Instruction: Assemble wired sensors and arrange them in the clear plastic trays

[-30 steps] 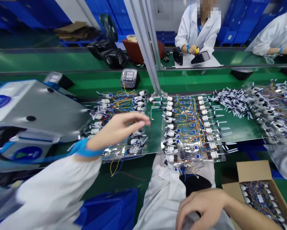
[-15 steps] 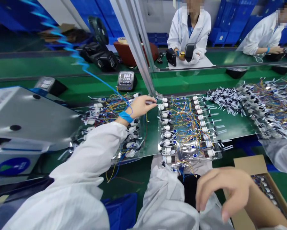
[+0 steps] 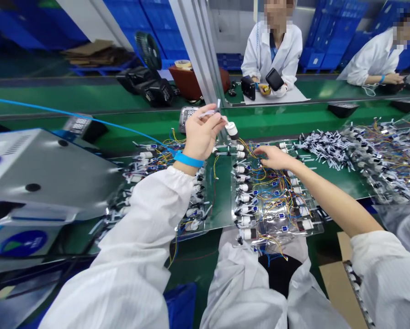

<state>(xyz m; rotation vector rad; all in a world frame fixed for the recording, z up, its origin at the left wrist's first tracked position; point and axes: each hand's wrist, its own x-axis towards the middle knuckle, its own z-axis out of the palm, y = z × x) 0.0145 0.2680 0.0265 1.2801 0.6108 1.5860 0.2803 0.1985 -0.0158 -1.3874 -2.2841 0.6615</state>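
Note:
Raised over the far edge of the clear plastic tray [image 3: 266, 224], my left hand [image 3: 203, 130] pinches a small white-and-black motor [image 3: 231, 129] near its end, where a white strip [image 3: 219, 105] sticks up. Thin yellow wires trail from this motor down to the right. My right hand [image 3: 275, 157] is over the tray's far part, its fingers curled at those wires [image 3: 251, 148]; the exact grip is partly hidden. Similar motors lie in two columns in the tray, with tangled coloured wires and small blue parts between them. A blue band [image 3: 187, 159] circles my left wrist.
A second tray of motors [image 3: 194, 212] lies left, beside a grey metal machine [image 3: 71, 173]. To the right are a heap of white strips [image 3: 323, 146] and more wired parts [image 3: 390, 155]. A metal post [image 3: 199, 50] rises behind. Two co-workers sit across the line.
My left hand has lifted a motor up from the tray's far left corner. My right hand has moved from the lower right, over my lap, to the wires at the tray's far part.

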